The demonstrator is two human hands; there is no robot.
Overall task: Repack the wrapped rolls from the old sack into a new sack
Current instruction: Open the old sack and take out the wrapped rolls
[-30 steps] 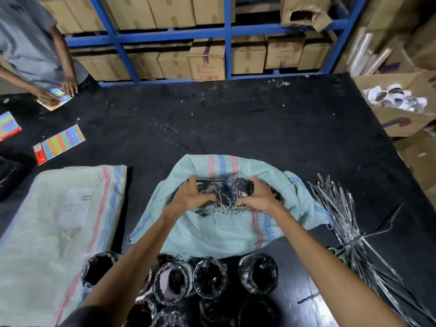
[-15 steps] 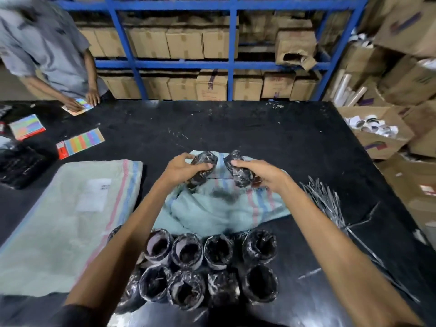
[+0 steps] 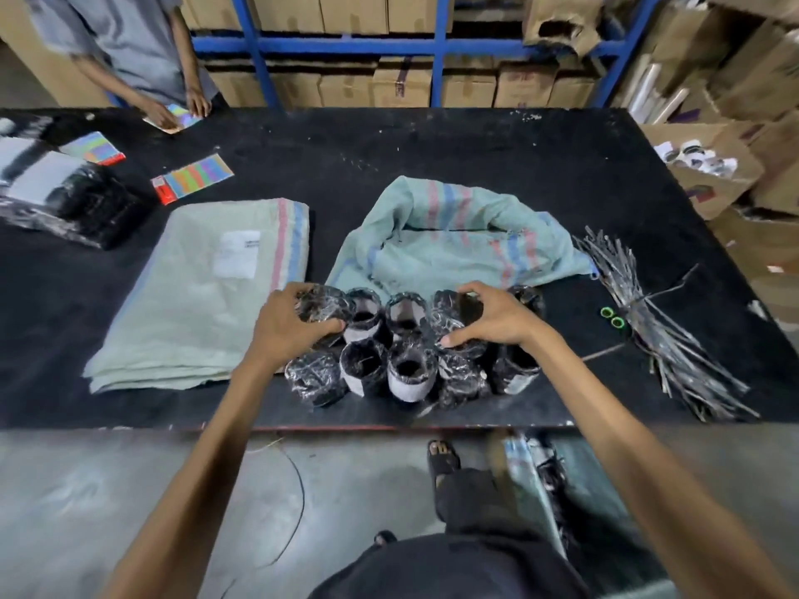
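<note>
Under both hands, wrapped rolls (image 3: 406,343) are standing clustered. The left hand (image 3: 289,322) and right hand (image 3: 493,318) are each curling clamped around one roll, palms down.

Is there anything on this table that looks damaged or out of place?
Nothing on the table stands out. On the shelf behind, one cardboard box has a torn hole in its front and sits crumpled.

the left hand (image 3: 290,322) covers most of the roll (image 3: 323,305) under its fingers, and the right hand (image 3: 493,318) hides the top of another roll (image 3: 454,315). far beyond the left hand, a second person (image 3: 129,49) is cut off by the top edge. the label (image 3: 237,254) print beyond the left hand is too small to read.
</note>
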